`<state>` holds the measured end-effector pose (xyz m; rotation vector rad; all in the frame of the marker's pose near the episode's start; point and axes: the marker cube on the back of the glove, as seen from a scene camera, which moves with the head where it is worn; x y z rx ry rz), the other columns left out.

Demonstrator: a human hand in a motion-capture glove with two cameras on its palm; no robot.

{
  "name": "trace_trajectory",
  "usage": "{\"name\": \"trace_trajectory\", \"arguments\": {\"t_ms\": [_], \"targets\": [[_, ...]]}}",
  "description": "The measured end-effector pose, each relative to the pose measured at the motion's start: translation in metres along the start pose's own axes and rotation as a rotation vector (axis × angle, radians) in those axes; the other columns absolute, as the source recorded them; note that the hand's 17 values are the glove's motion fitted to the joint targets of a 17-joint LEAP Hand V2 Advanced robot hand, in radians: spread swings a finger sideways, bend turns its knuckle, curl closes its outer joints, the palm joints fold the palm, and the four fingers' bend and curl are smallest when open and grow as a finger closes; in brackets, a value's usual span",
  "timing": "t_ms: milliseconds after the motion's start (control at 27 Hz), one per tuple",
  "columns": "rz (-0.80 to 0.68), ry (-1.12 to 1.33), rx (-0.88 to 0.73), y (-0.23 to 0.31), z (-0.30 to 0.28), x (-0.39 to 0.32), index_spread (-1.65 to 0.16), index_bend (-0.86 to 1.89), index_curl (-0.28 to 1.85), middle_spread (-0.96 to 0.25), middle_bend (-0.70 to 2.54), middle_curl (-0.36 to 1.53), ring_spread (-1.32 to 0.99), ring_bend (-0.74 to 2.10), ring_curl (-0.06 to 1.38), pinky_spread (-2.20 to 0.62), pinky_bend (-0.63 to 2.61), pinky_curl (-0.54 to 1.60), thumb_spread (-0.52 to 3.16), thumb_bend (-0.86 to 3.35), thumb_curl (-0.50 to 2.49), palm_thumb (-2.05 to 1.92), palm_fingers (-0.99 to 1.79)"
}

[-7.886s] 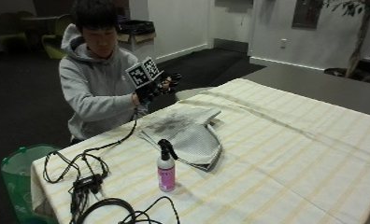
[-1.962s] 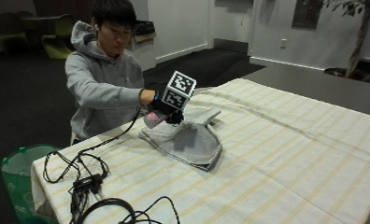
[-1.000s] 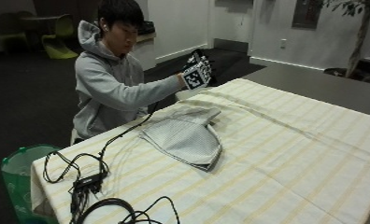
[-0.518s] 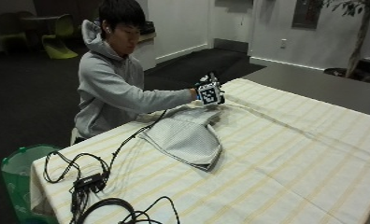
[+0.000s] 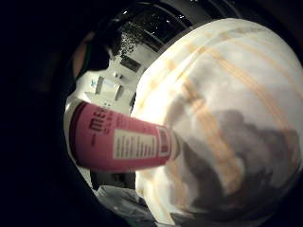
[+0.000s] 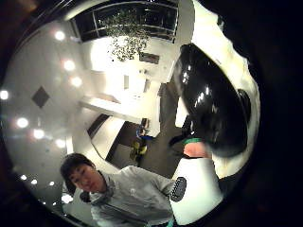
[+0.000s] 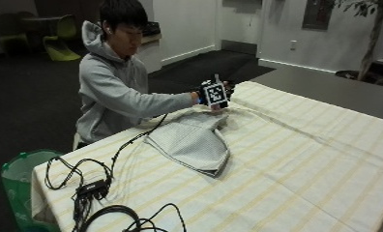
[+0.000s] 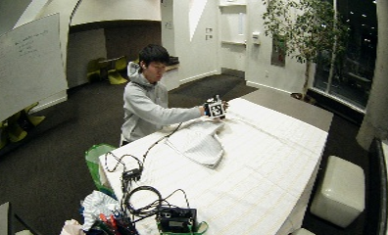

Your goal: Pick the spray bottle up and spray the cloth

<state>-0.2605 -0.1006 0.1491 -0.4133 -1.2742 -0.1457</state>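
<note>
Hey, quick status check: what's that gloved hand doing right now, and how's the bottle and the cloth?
Right hand grips bottle, held above the table. Cloth flat beside it, untouched. Nothing blocking.

On the pink label of the bottle (image 5: 118, 144), in your little finger side palm view, you can read large white letters "ME", and the word runs on under the edge where you cannot follow it. Below them stands a second line of smaller white letters, too small for you to read. On the same label there is a white panel with fine print, and beside it a small dark panel; neither can be read. In the wide outside view a whiteboard (image 8: 24, 73) on the wall carries some handwriting near its top, but you cannot make out any word of it.
</note>
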Motion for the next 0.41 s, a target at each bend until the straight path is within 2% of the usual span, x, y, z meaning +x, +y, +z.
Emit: {"name": "trace_trajectory", "arguments": {"t_ms": [37,148,407], "targets": [[-0.004,-0.011,-0.010,0.006,-0.005,-0.004,-0.21,-0.05,0.41,-0.07,0.41,0.46,-0.08,0.56,0.47,-0.06,0.52,0.49,0.43,-0.02,0.76,0.98,0.40],[-0.015,0.019,-0.016,0.025,-0.022,-0.007,-0.26,-0.04,0.34,-0.04,0.38,0.45,-0.05,0.49,0.45,0.01,0.55,0.48,0.54,-0.05,0.73,0.93,0.17],[-0.042,0.113,0.036,0.053,-0.055,-0.012,-0.32,0.05,0.23,0.00,0.34,0.41,-0.01,0.45,0.36,0.11,0.57,0.42,0.71,-0.04,0.68,0.86,0.13]]}}
